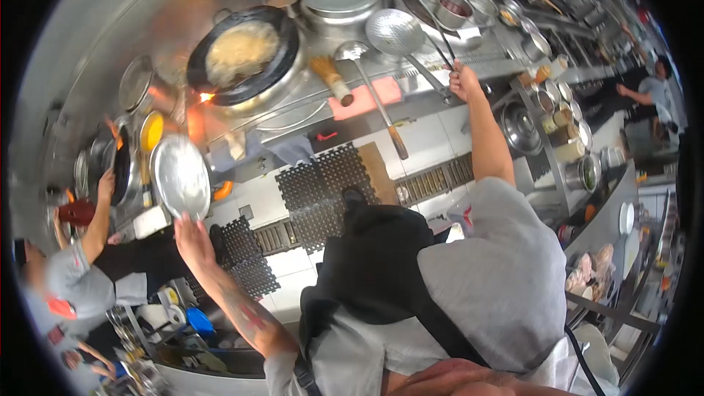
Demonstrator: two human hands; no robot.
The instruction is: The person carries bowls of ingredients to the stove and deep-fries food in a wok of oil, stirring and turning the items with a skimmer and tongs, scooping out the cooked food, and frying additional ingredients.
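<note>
Our left hand point(193, 243) grips a metal dish point(182, 180) by its nearer rim, near the wok point(288, 45); our right hand point(463, 81) clasps a dark handle point(445, 45); we judge that a slipping rim hold could drop the dish.

My dish point(180, 177): smooth, glossy metal. My apron point(367, 257): matt cloth. Ladle point(376, 93): shiny metal, wooden grip. Skimmer point(394, 31): glossy metal.
</note>
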